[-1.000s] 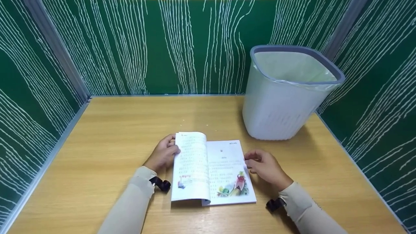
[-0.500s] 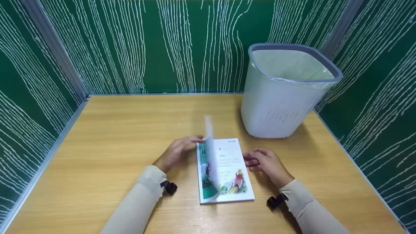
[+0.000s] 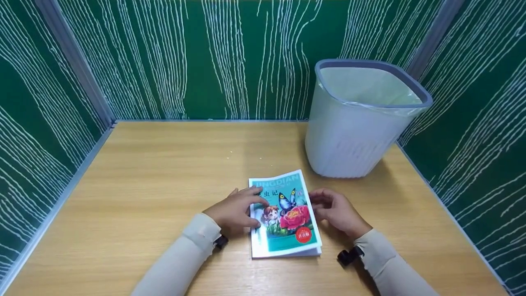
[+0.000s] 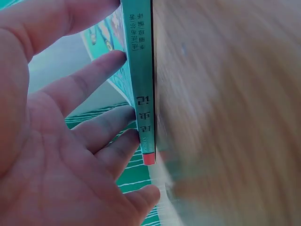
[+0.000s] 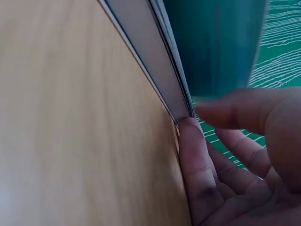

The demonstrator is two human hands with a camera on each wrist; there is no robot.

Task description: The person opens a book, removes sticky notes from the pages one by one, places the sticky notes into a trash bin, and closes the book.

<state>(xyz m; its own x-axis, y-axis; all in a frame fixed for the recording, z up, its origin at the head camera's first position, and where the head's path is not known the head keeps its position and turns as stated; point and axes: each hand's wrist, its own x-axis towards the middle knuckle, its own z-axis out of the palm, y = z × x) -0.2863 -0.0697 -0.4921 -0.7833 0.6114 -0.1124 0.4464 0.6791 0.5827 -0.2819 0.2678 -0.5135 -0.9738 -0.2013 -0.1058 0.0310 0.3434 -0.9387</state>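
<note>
A thin paperback book [image 3: 294, 218] with a teal cover, showing a butterfly, a pink flower and a cartoon child, lies on the table. Its front cover is slightly raised along the right side. My left hand [image 3: 234, 209] rests over the cover's left part, fingers spread; in the left wrist view the fingertips touch the front near the spine [image 4: 141, 80]. At the book's right edge is my right hand [image 3: 340, 211]. The right wrist view has one fingertip against the page block [image 5: 150, 52] and the thumb close to the lifted cover [image 5: 216, 52].
A pale waste bin [image 3: 353, 139] with a grey rim and a plastic liner stands at the back right of the wooden table [image 3: 164, 164]. Tiny white specks dot the tabletop beyond the book. Green panels [image 3: 205, 61] with white wavy lines enclose the back and sides.
The open pages on the left have swung over to the right, so the front cover now faces up. My left hand moved right onto the cover. The right hand stayed by the book's right edge.
</note>
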